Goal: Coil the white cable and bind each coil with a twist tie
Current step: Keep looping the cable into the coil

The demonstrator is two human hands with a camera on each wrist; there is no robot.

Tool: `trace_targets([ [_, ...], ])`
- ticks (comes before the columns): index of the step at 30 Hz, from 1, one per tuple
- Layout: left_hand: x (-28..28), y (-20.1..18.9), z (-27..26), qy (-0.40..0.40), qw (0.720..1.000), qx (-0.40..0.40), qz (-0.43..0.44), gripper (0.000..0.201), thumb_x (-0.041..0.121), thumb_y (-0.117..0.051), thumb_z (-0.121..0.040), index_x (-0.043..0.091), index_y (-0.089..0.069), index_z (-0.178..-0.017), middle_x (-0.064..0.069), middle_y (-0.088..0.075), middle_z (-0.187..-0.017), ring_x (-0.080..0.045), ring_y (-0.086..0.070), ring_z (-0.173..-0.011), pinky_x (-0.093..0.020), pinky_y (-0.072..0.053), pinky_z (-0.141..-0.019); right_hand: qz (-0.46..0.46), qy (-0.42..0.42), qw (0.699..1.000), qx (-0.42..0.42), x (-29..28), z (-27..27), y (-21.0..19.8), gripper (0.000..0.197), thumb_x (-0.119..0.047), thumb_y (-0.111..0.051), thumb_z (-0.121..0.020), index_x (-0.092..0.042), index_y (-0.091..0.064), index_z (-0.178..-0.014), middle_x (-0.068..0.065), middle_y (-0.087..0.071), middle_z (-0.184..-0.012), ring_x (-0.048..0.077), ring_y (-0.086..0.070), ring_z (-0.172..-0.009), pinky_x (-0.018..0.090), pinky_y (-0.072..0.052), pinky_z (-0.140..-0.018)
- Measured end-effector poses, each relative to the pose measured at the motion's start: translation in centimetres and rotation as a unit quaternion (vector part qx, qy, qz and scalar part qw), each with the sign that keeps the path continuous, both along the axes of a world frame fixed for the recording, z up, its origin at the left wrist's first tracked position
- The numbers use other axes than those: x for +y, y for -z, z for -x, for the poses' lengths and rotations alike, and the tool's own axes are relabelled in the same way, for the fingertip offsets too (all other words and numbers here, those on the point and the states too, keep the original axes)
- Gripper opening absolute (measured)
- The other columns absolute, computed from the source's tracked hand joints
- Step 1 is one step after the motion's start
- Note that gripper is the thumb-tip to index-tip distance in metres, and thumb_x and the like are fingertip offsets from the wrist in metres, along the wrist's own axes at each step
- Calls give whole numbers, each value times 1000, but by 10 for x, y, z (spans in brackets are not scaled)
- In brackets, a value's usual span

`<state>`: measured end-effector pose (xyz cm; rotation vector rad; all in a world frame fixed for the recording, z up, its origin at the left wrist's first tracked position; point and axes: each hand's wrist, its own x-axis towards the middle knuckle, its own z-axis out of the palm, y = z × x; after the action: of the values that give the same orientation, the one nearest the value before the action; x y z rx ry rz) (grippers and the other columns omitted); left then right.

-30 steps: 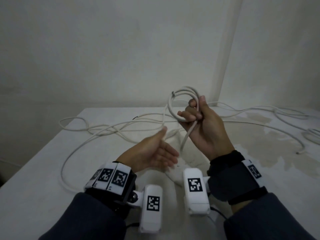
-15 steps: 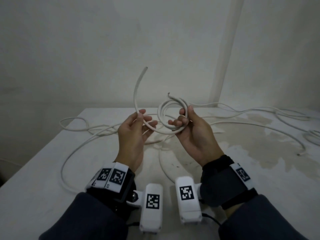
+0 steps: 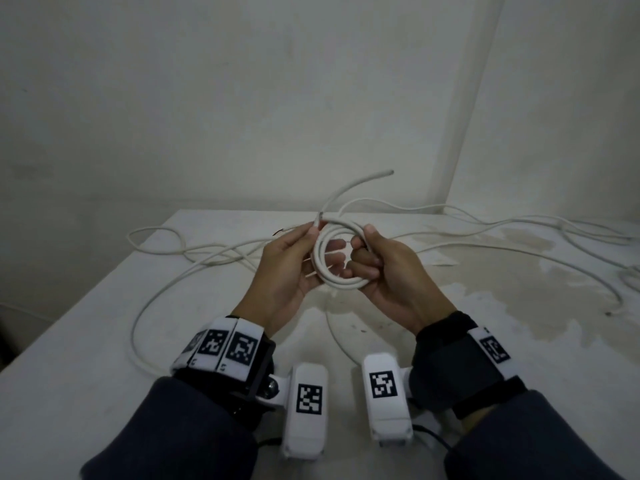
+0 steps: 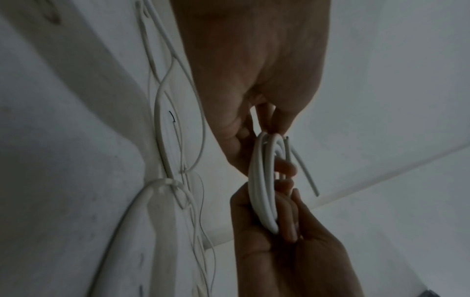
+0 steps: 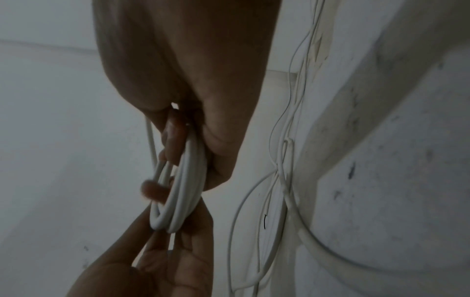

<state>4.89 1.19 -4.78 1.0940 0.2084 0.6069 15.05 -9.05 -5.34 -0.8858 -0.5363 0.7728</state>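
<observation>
A small coil of white cable [image 3: 341, 278] hangs in the air over the table, held between both hands. My left hand [image 3: 313, 237] pinches its upper left side, near a cut end [image 3: 320, 215]. My right hand [image 3: 362, 245] grips the right side, fingers curled through the loop. A free tail [image 3: 360, 183] sticks up and to the right. In the left wrist view the coil [image 4: 262, 191] is edge-on between the left fingertips [image 4: 269, 120] and the right hand [image 4: 292, 251]. The right wrist view shows the coil [image 5: 183, 191] pinched under the right thumb [image 5: 218, 156].
Long loose white cables [image 3: 166, 292] sprawl over the white, stained table [image 3: 519, 299], also along the back right [image 3: 519, 226]. A short dark wire piece [image 3: 277, 232] lies behind the left hand. The table's left edge [image 3: 86, 299] drops off; walls stand close behind.
The left hand has brought the upright cable tail round onto the coil and closed in beside the right hand. The tail now points up and right instead of arcing up on the left.
</observation>
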Motion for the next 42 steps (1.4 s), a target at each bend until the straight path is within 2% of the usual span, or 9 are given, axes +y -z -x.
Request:
trace_targets([
  [5, 1, -2, -1, 37, 998, -10, 52, 18, 15, -45, -97, 8, -62, -97, -3, -51, -57, -9, -40, -41, -22, -46, -45, 7, -9, 1000, -1, -1, 5, -2, 15, -18, -37, -102, -11, -50, -103, -7, -29, -47, 6, -27, -39, 25, -33, -57],
  [7, 2, -2, -2, 36, 998, -6, 47, 22, 14, -42, -98, 11, -63, -103, 0, -43, -52, -7, -33, -38, -19, -40, -43, 4, -25, 1000, -6, -2, 6, -3, 26, -15, -38, -102, -26, -44, -125, -5, -29, -51, 8, -27, -43, 27, -29, -60],
  [9, 3, -2, -3, 39, 998, -2, 42, 27, 13, -39, -99, 13, -63, -111, 2, -36, -50, -6, -27, -36, -17, -33, -40, -1, -51, 998, -27, -3, 8, -3, 40, -13, -37, -102, -39, -39, -133, -5, -29, -52, 8, -28, -46, 26, -27, -61],
  [19, 2, -5, -3, 46, 995, 0, 92, 28, 21, -40, -95, 9, -59, -111, 4, -29, -45, -4, -21, -32, -15, -26, -34, -24, -33, 999, 36, 2, 14, 0, 18, -10, -38, -101, -20, -50, -94, -4, -36, -49, 7, -30, -43, 27, -31, -61],
  [24, -3, 1, -7, -57, 998, 23, 3, 21, 23, -48, -98, 10, -65, -94, 9, -24, -46, -3, -20, -36, -14, -23, -33, -24, -46, 995, 80, 3, 17, -2, 5, -12, -50, -94, -15, -53, -91, -1, -43, -52, 10, -33, -47, 28, -30, -65],
  [27, -3, 0, -7, -92, 995, 31, 30, 21, 16, -47, -97, 12, -65, -86, 10, -25, -42, -3, -20, -34, -15, -20, -33, -52, -100, 985, 131, -2, 16, -2, 26, -30, -63, -80, -8, -60, -93, 6, -44, -60, 17, -38, -55, 32, -34, -71],
  [30, -3, -2, -6, -106, 993, 32, 36, 21, 14, -47, -95, 12, -65, -85, 10, -24, -42, -4, -19, -33, -15, -21, -33, -65, -113, 981, 142, -4, 15, -1, 43, -41, -56, -86, -3, -61, -104, 12, -51, -70, 21, -48, -62, 35, -40, -74],
  [35, -4, -2, -7, -134, 989, 52, -11, 19, 17, -48, -95, 13, -63, -83, 9, -29, -45, -5, -23, -35, -13, -25, -34, 9, -50, 998, 34, -1, 15, -2, 20, -9, -44, -98, -7, -54, -114, 11, -62, -79, 16, -57, -59, 34, -51, -70],
  [42, -2, 1, -8, -177, 983, 45, -3, 15, 21, -53, -95, 13, -56, -83, 10, -36, -44, -5, -30, -37, -17, -28, -36, 24, -41, 999, -11, -1, 15, -2, 15, -2, -45, -97, -8, -59, -101, 18, -70, -93, 24, -70, -79, 37, -58, -76],
])
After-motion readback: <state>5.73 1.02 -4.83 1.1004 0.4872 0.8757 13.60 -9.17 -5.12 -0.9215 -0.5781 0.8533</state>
